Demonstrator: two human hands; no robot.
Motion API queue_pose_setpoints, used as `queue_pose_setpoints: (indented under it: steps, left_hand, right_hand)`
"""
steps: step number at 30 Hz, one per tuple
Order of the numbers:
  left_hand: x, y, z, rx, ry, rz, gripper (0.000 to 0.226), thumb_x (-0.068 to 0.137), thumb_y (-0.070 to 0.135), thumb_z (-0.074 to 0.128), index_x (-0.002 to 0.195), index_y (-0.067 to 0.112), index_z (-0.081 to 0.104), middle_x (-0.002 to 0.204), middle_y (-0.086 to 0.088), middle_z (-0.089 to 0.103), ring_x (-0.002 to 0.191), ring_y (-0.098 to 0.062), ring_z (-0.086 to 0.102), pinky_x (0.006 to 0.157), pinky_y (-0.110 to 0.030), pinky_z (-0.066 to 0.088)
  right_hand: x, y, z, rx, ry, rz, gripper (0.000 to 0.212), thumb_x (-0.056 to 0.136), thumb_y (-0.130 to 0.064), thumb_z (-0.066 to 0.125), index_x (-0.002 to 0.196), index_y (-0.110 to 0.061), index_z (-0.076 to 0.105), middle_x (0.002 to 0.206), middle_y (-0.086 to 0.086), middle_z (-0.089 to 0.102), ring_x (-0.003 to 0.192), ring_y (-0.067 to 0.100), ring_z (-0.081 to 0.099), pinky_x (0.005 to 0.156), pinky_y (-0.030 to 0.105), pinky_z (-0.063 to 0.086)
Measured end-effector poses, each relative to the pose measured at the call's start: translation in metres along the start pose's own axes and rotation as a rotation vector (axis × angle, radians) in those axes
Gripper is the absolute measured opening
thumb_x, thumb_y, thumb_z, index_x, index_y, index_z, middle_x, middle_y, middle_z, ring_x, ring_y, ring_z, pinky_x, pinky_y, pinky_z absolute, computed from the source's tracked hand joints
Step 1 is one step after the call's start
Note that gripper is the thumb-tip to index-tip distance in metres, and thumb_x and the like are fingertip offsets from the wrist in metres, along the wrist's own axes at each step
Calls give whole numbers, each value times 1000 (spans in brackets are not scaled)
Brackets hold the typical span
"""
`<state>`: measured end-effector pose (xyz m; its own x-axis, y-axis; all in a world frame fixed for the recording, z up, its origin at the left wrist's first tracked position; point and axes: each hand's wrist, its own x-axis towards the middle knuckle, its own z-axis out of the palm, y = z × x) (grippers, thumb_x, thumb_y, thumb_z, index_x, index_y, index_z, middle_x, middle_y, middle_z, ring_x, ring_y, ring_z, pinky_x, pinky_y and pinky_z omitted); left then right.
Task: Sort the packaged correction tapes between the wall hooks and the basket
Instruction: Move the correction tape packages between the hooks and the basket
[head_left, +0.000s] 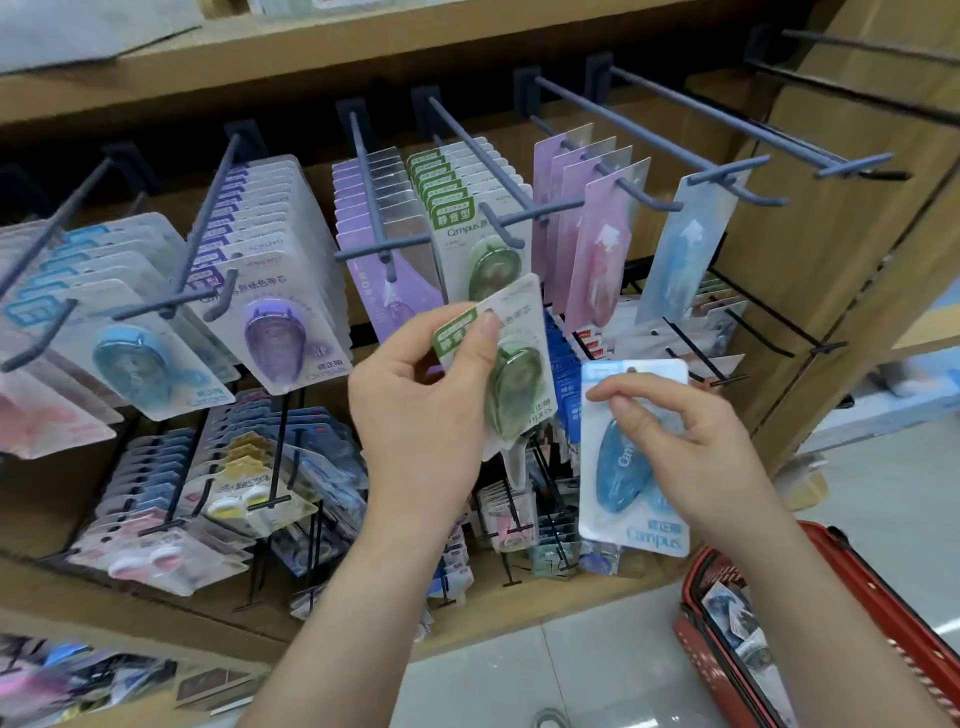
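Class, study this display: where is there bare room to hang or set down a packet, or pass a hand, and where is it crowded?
Free: the hook holding one light-blue pack, beside the wooden side panel; the bare black hooks top right; the floor between shelf and red basket. Crowded: the blue row, purple row and green row, and the lower racks.

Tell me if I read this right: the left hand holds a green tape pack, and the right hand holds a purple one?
Not quite. The head view shows the right hand holding a blue pack, not a purple one. The left hand does hold the green pack.
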<state>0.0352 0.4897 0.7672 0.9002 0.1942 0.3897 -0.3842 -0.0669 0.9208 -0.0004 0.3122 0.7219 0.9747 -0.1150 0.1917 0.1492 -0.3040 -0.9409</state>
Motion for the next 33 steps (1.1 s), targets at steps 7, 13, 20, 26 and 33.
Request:
queue_pose_setpoints:
  steps: [7,13,20,26,33]
  left_hand:
    - [11,13,16,-64,-51,51,6,89,12,72,89,17,75,78,9,74,75,-5,66,70,-31,58]
    - [24,16,27,-85,-26,78,9,90,14,71,83,19,73,73,14,69,72,1,62,68,-23,52]
    - [27,9,34,-224,-17,-13,12,91,7,68,86,18,71,77,0,70,75,-12,63,69,-36,56]
    - [19,9,30,-251,-142,-67,23,101,4,50,111,23,59,89,7,74,84,-8,69,72,-24,56]
    - [-12,-10,4,64,-208,2,54,88,16,71,121,54,52,83,-12,64,57,-33,54,51,-35,45]
  right_hand:
    - [12,-6,5,-9,52,25,15,87,-43,59,86,-37,73,90,-36,68,88,-16,61,72,0,40]
    - [15,-3,7,-14,82,51,25,69,-65,59,82,-47,69,79,-35,69,86,-16,62,77,8,44]
    - [15,-6,10,101,-58,23,18,81,-42,66,80,-28,78,71,-18,72,70,-1,65,68,13,46]
    - [13,-5,18,228,10,54,51,84,-42,63,54,-4,45,56,2,29,54,12,28,51,24,25]
    - [17,-2,25,331,72,97,63,77,-62,72,84,0,71,89,46,55,64,37,56,68,42,42]
